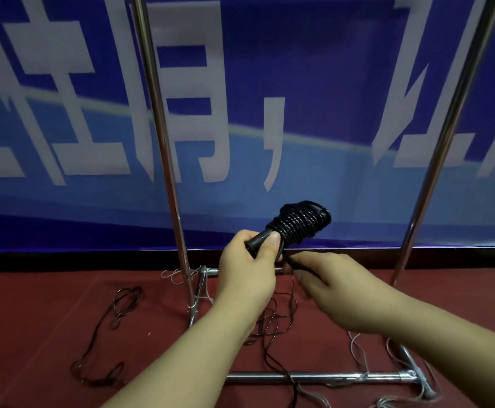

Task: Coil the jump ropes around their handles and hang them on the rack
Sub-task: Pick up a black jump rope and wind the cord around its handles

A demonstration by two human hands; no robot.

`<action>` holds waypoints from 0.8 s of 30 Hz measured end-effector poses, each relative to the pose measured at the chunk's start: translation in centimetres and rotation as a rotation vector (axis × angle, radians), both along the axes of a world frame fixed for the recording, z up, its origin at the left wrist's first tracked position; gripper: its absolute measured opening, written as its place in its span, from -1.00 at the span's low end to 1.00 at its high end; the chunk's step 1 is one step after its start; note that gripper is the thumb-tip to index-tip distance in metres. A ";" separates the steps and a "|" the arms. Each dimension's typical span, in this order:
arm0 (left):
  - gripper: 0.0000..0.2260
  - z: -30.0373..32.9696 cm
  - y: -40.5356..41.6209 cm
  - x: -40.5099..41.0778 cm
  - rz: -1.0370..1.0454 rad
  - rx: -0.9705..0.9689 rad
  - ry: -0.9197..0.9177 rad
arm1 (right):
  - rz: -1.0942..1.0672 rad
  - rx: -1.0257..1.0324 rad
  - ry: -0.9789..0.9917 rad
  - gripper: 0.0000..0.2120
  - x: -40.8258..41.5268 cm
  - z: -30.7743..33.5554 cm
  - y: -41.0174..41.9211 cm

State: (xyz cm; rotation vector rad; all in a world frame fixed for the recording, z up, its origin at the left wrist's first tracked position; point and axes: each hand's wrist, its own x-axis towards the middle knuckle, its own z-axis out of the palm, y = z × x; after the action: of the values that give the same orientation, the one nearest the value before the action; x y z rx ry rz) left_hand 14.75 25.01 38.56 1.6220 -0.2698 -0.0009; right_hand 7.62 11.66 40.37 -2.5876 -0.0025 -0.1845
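Note:
My left hand (247, 267) grips the black handles (258, 240) of a jump rope, thumb on top. Black rope is coiled in many turns around the handles' far end (300, 220). My right hand (337, 293) pinches the loose black rope (295, 265) just below the handles. The rest of that rope (272, 322) trails down to the red floor. The metal rack stands in front of me, with its left upright (163, 148), right upright (440, 148) and base bar (314, 377).
Another dark rope (113, 319) lies loose on the red carpet at the left. Thin pale cords (358, 348) lie around the rack's feet at the right. A blue banner (299, 113) with large white characters hangs behind the rack.

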 end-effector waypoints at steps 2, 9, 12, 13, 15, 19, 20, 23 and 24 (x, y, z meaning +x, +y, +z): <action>-0.81 -0.3 0.0 -0.1 -0.015 0.082 -0.032 | -0.015 -0.003 0.000 -0.78 -0.4 -0.2 0.0; -0.84 -0.4 0.3 0.1 -0.023 0.207 -0.107 | 0.018 -0.346 -0.042 -0.80 -0.9 0.8 -0.4; -0.87 -0.3 0.4 -0.4 -0.052 0.307 -0.147 | 0.068 -0.432 -0.061 -0.83 -1.3 1.6 -0.9; -0.88 -0.3 0.3 -0.6 -0.067 0.320 -0.146 | 0.077 -0.437 -0.064 -0.84 -1.5 1.9 -1.0; -0.90 -0.3 0.2 -0.9 -0.095 0.338 -0.123 | 0.085 -0.455 -0.079 -0.84 -1.6 2.5 -1.1; -0.87 -0.3 0.1 -1.1 -0.114 0.480 -0.203 | 0.088 -0.457 -0.114 -0.78 -1.6 3.0 -1.7; -0.87 -0.2 0.2 -1.1 -0.129 0.510 -0.214 | 0.084 -0.460 -0.112 -0.76 -1.5 3.1 -1.8; -0.89 0.0 0.0 -1.0 -0.219 0.567 -0.191 | 0.055 -0.382 -0.110 -0.76 -1.2 3.0 -2.8; -0.89 0.0 0.0 -0.9 -0.262 0.594 -0.177 | 0.050 -0.339 -0.112 -0.76 -1.1 3.0 -2.9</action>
State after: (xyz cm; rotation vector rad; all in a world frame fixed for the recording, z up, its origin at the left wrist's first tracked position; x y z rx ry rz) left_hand 13.89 25.05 38.58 2.1673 -0.6652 -0.1504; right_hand 6.52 8.73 43.38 -2.9068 -0.1513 -0.3358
